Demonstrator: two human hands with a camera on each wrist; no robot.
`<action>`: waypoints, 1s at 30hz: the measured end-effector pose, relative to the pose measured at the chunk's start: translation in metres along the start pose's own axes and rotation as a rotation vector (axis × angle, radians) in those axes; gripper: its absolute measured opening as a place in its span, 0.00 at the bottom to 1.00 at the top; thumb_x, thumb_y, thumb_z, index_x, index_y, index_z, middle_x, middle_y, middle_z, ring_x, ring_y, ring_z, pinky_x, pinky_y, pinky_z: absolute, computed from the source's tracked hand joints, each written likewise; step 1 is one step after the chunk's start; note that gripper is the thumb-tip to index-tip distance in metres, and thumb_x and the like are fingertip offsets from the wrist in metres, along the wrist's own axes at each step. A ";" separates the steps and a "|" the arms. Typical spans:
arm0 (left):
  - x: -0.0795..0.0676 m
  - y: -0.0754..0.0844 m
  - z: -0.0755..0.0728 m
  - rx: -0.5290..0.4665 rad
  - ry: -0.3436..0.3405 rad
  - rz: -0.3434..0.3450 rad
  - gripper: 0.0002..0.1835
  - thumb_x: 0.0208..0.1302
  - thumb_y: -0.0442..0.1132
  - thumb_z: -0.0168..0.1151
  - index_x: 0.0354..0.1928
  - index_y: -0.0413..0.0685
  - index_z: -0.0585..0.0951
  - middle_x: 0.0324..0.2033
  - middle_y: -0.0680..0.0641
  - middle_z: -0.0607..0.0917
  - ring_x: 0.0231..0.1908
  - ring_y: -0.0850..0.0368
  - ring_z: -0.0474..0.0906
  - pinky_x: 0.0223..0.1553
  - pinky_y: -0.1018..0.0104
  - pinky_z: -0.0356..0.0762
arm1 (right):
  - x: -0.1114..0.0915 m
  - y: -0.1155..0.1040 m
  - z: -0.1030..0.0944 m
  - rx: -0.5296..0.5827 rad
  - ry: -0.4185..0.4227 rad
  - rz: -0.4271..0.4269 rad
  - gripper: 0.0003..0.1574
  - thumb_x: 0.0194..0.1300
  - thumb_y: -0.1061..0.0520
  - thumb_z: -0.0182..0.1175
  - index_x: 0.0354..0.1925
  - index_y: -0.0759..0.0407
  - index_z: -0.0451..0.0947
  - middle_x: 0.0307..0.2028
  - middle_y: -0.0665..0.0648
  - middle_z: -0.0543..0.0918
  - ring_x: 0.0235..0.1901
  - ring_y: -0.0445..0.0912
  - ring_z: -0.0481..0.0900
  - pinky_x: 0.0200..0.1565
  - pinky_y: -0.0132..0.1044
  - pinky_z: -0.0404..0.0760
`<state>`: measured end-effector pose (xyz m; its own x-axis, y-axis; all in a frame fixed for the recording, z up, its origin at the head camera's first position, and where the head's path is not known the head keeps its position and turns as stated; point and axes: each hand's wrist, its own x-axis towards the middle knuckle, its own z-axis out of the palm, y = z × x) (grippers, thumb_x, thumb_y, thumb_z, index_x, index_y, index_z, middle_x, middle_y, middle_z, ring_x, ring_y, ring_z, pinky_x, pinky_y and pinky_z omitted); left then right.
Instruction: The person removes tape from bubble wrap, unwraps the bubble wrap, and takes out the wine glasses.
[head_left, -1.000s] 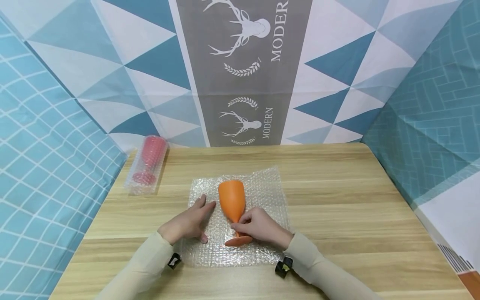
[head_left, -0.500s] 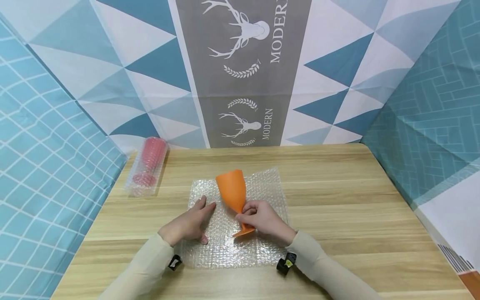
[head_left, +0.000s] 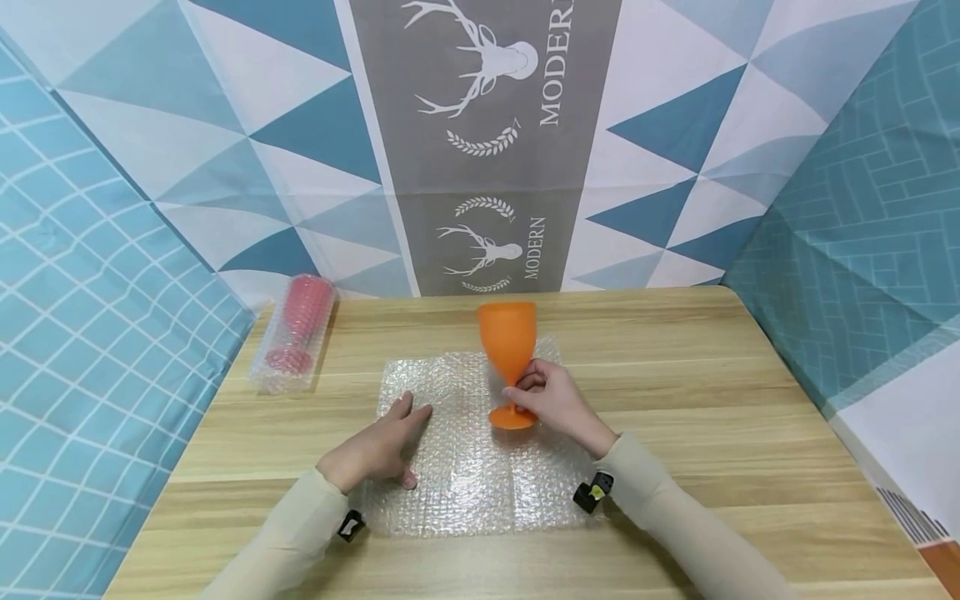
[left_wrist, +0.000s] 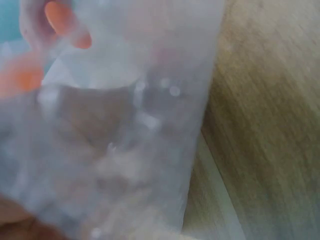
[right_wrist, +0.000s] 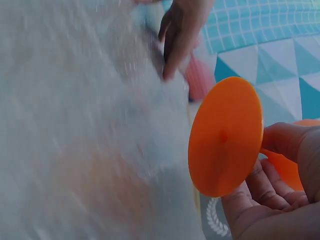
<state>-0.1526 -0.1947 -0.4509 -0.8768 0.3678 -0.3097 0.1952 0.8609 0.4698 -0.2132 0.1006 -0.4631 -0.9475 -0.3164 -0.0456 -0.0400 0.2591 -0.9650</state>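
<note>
In the head view an orange goblet [head_left: 508, 340] stands roughly upright over the back right part of a bubble wrap sheet [head_left: 468, 492]. My right hand [head_left: 557, 406] pinches its stem between thumb and fingers. The right wrist view shows the round underside of the goblet's foot [right_wrist: 225, 137], raised off the sheet. My left hand [head_left: 378, 446] rests on the left side of the bubble wrap, fingers spread and fairly straight. The left wrist view is blurred, with the wrap [left_wrist: 125, 165] filling much of it.
A red-pink goblet [head_left: 303, 308] lies wrapped in bubble wrap at the table's back left corner. The wooden table [head_left: 675, 400] extends to both sides of the sheet. Patterned cloth walls [head_left: 487, 167] stand behind and beside it.
The orange goblet was lying tilted on the sheet. My right hand has lifted it, turned it upright and moved it back and to the right. My left hand has stayed in place.
</note>
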 end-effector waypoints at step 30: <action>0.003 -0.006 0.000 0.023 -0.011 0.010 0.64 0.37 0.39 0.83 0.79 0.37 0.59 0.78 0.25 0.43 0.78 0.28 0.43 0.75 0.36 0.55 | 0.023 0.005 -0.083 -0.189 0.182 -0.107 0.23 0.66 0.57 0.70 0.54 0.66 0.77 0.51 0.66 0.85 0.51 0.56 0.84 0.56 0.48 0.85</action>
<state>-0.1559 -0.1984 -0.4547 -0.8700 0.3800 -0.3141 0.2140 0.8651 0.4537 -0.2614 0.1706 -0.4474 -0.9754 -0.1864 0.1176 -0.1852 0.4041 -0.8958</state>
